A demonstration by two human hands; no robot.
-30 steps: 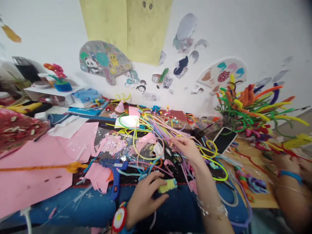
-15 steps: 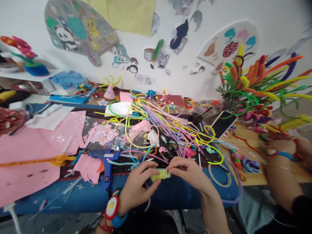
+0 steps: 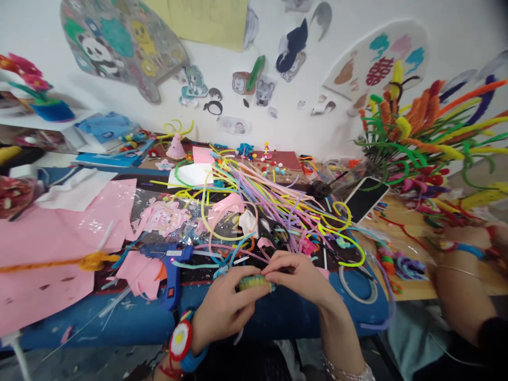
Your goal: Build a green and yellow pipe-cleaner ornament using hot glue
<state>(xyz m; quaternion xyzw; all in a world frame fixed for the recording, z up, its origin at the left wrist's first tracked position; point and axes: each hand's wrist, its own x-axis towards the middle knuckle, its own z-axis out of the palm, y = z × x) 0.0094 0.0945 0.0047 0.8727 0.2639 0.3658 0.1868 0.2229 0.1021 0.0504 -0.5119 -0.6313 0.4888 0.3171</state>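
Between my two hands, just over the front edge of the table, is a small yellow and blue-green piece of coiled pipe cleaner (image 3: 254,283). My left hand (image 3: 224,302) is closed around its left end, the thumb below and the fingers above. At the right end my right hand (image 3: 297,275) pinches with thumb and fingertips, close against the piece; part of it is hidden there. A blue glue gun (image 3: 170,283) lies to the left of my left hand. Beyond my hands spreads a heap of loose pipe cleaners (image 3: 273,198) in pink, purple and yellow.
Pink felt sheets (image 3: 51,248) cover the left side. Scissors (image 3: 280,233) lie behind my right hand, and a tape roll (image 3: 359,283) lies at its right. A phone (image 3: 365,198) leans near a bunch of pipe-cleaner flowers (image 3: 420,127). Another person's arm (image 3: 462,286) works at far right.
The coiled piece has turned and shifted slightly left, now showing blue-green along its yellow. My right hand has moved slightly left and up with it; my left fingers have closed further around it.
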